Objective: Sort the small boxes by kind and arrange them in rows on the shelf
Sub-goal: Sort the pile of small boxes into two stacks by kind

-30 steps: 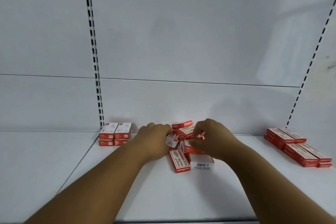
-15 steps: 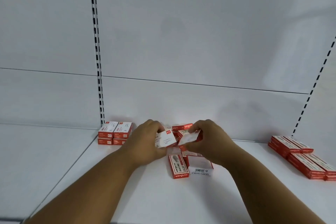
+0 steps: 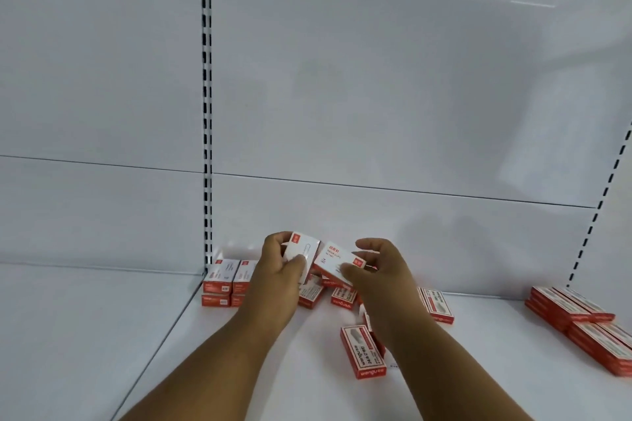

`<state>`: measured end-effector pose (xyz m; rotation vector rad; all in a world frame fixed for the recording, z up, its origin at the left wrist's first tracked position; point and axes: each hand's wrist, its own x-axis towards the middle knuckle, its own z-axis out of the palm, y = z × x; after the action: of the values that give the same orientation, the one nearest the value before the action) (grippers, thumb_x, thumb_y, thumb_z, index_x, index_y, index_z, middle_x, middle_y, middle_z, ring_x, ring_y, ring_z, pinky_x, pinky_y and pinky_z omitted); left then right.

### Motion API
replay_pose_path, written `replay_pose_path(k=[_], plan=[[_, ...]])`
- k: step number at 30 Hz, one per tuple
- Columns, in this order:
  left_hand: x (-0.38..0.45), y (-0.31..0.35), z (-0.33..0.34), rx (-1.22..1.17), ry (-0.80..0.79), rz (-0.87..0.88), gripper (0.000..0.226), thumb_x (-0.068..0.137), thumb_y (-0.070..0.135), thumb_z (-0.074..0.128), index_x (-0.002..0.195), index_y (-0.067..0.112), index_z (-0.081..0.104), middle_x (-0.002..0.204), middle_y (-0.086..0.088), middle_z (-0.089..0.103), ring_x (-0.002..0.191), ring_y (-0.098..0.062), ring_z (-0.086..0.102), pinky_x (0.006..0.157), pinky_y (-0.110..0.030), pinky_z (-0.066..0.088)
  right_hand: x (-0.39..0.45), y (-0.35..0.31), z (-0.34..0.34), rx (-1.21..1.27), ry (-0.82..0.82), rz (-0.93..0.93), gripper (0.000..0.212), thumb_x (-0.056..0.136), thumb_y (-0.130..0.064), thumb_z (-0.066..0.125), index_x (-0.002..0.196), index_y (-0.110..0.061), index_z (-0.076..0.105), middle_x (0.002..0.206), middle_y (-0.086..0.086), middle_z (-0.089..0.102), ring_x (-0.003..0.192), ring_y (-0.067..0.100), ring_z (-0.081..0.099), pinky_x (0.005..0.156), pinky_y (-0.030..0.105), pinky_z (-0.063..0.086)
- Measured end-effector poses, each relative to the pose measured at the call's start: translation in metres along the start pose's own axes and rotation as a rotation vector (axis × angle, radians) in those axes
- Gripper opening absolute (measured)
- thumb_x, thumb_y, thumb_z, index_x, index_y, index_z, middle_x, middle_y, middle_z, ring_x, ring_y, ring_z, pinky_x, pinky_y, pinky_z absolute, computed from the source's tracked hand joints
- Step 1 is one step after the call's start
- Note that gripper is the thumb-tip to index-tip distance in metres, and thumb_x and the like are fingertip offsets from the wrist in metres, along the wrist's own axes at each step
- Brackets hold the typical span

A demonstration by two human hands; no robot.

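My left hand holds a small white box with a red corner lifted above the shelf. My right hand pinches a second white box of the same kind right beside it. Below my hands lies a loose pile of red boxes on the white shelf. A stack of white-topped boxes stands in the back left corner. Long red boxes are stacked in rows at the right.
A long red box lies alone in front of the pile, another to its right. A slotted upright rises at the shelf's back left corner. A seam divides this shelf from the one on the left.
Both hands have risen from the pile, each with a white box, and now hold them higher. The camera has moved closer and to the right.
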<state>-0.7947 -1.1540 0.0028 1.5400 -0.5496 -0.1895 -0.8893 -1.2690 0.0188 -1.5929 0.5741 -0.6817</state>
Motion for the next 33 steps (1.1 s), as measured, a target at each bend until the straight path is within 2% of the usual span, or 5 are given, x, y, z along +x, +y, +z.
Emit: replay_pose_path(k=[4, 9, 16, 24, 33], plan=[[0.0, 0.009, -0.007, 0.042, 0.047, 0.013, 0.028, 0.1, 0.019, 0.05, 0.12, 0.037, 0.045, 0.098, 0.016, 0.062, 0.077, -0.005, 0.066, 0.055, -0.018, 0.054, 0.002, 0.003, 0.008, -0.062, -0.087, 0.072, 0.037, 0.083, -0.009, 0.074, 0.116, -0.023, 0.064, 0.104, 0.006, 0.072, 0.084, 0.023, 0.075, 0.077, 0.041, 0.061], [0.001, 0.021, -0.049, 0.383, 0.176, 0.027, 0.027, 0.089, 0.018, 0.056, 0.107, 0.038, 0.055, 0.101, 0.012, 0.065, 0.084, -0.009, 0.065, 0.053, -0.022, 0.048, -0.001, 0.001, 0.032, 0.018, -0.065, 0.118, 0.016, 0.075, 0.003, 0.076, 0.078, -0.005, 0.063, 0.084, 0.019, 0.074, 0.084, 0.039, 0.072, 0.087, 0.061, 0.053], [-0.021, -0.014, -0.129, 0.676, 0.115, -0.092, 0.019, 0.085, 0.025, 0.066, 0.101, 0.032, 0.058, 0.094, 0.011, 0.069, 0.07, -0.008, 0.069, 0.062, -0.027, 0.053, -0.016, 0.0, 0.104, -0.167, -0.09, 0.18, 0.027, 0.082, -0.005, 0.073, 0.067, -0.01, 0.051, 0.081, 0.012, 0.071, 0.069, 0.021, 0.071, 0.047, 0.022, 0.047], [-0.012, -0.032, -0.127, 0.89, 0.101, 0.011, 0.03, 0.083, 0.036, 0.067, 0.111, 0.027, 0.059, 0.112, 0.004, 0.062, 0.098, -0.015, 0.061, 0.077, -0.025, 0.045, -0.015, 0.014, 0.133, -0.601, -0.049, 0.064, 0.016, 0.084, -0.021, 0.065, 0.074, -0.012, 0.058, 0.088, 0.008, 0.071, 0.082, 0.022, 0.07, 0.072, 0.036, 0.06], [-0.013, -0.035, -0.119, 1.006, 0.196, 0.088, 0.023, 0.083, 0.044, 0.066, 0.094, 0.025, 0.059, 0.098, 0.005, 0.063, 0.091, -0.018, 0.06, 0.076, -0.029, 0.047, -0.02, 0.02, 0.128, -0.969, -0.054, -0.199, 0.014, 0.089, -0.026, 0.056, 0.079, -0.021, 0.047, 0.079, -0.006, 0.053, 0.075, 0.016, 0.05, 0.056, 0.025, 0.034]])
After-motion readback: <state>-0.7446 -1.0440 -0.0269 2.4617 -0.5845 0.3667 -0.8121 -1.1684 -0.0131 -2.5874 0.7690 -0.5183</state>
